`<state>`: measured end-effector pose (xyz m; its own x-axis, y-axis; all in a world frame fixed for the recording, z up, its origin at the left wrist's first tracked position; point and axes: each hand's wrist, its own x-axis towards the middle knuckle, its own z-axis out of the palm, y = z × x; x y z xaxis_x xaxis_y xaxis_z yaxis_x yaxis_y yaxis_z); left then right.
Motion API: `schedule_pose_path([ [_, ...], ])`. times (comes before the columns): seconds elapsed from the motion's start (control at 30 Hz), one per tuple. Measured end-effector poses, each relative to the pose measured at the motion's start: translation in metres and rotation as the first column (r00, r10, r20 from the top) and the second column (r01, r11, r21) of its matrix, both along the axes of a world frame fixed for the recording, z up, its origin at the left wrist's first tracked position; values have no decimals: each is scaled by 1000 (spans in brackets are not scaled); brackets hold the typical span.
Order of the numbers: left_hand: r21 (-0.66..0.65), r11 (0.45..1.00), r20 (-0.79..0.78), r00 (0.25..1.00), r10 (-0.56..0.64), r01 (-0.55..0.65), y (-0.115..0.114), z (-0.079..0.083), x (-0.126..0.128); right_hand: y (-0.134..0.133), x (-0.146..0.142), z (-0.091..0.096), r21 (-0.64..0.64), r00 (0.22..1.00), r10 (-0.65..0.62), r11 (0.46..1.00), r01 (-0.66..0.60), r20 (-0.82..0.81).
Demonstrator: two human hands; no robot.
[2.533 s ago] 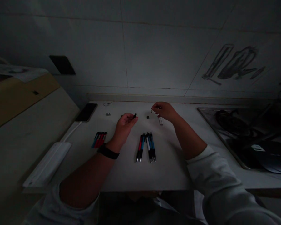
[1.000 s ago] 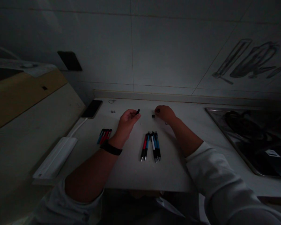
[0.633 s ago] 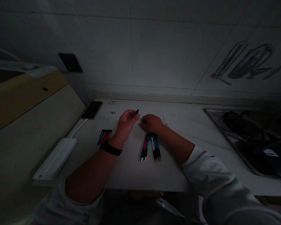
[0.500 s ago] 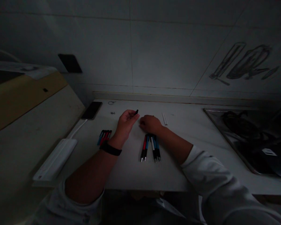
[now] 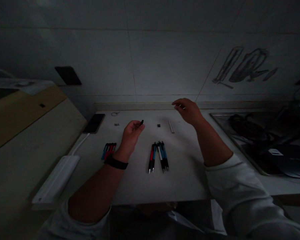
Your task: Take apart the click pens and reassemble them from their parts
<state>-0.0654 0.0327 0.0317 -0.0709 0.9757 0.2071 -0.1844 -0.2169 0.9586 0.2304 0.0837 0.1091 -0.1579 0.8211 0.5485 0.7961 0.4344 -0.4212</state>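
Observation:
My left hand (image 5: 132, 135) pinches a small black tubular piece, perhaps a pen part (image 5: 142, 122), above the white counter. Raised near the back edge, my right hand (image 5: 189, 110) holds nothing visible, its thumb and fingers apart. Below and left of it lie slim white pen refills (image 5: 171, 127). A cluster of small dark pieces (image 5: 158, 125) sits between the two hands. Nearer me are several click pens in red, blue and white (image 5: 162, 156), tips toward me. Beside my left wrist lie red and blue pen barrels (image 5: 108, 151). Tiny metallic pieces (image 5: 116, 124) rest behind them.
A phone (image 5: 94, 123) lies at the back left, its white cable running to a white power strip (image 5: 56, 180). A thin ring-like loop (image 5: 115, 114) is near the wall. On the right is a stove (image 5: 230, 143) with dark cookware.
My right hand has lifted from beside the left and swung right and back toward the wall, uncovering the small dark pieces and the pens' upper ends. My left hand keeps the black piece.

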Motion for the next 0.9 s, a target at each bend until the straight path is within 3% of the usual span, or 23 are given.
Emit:
schedule_pose_path([
  [0.1,-4,1000,-8,1000,-2,2,0,-1,1,1,41,-8,-6,995,-86,996,86,-56],
  [0.23,-18,1000,-14,1000,3,-3,1,-2,1,3,76,-46,-189,967,-222,962,196,-128],
  [0.37,-24,1000,-26,1000,-6,5,2,-5,1,8,95,-86,-223,958,-287,934,278,-8],
  [0.47,-23,1000,-33,999,-9,8,4,-9,0,12,100,-104,-284,953,-299,910,303,58],
  [0.63,-34,999,-52,999,-14,12,4,-10,-1,18,97,-116,-303,954,-280,905,299,105],
  [0.9,-40,999,-62,998,-27,25,3,-10,0,18,92,-120,-290,963,-233,920,264,139],
])
